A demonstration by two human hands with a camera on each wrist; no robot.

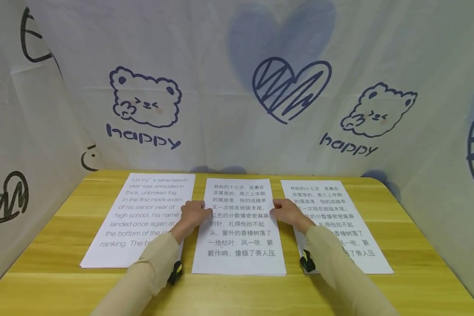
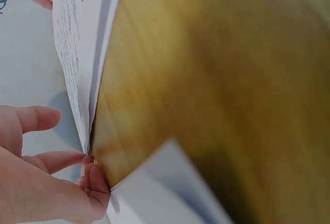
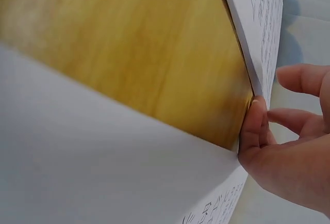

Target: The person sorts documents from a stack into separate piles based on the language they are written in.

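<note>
A thin stack of printed paper [image 1: 238,228] with Chinese text lies in the middle of the table, its long sides running away from me. My left hand [image 1: 193,216] pinches its left edge, a fingertip on top and curled fingers at the side in the left wrist view. On the opposite edge my right hand [image 1: 291,214] pinches in the same way, at about the same height. In the left wrist view the near side of the stack [image 2: 77,43] shows a dark gap between its layers. Both forearms partly cover the neighbouring stacks.
To the left lies a stack of paper with English text [image 1: 142,210], to the right another with Chinese text [image 1: 320,197]. All three rest on a yellow wood-grain table [image 1: 229,294]. A pale patterned cloth [image 1: 217,66] hangs behind and along the sides.
</note>
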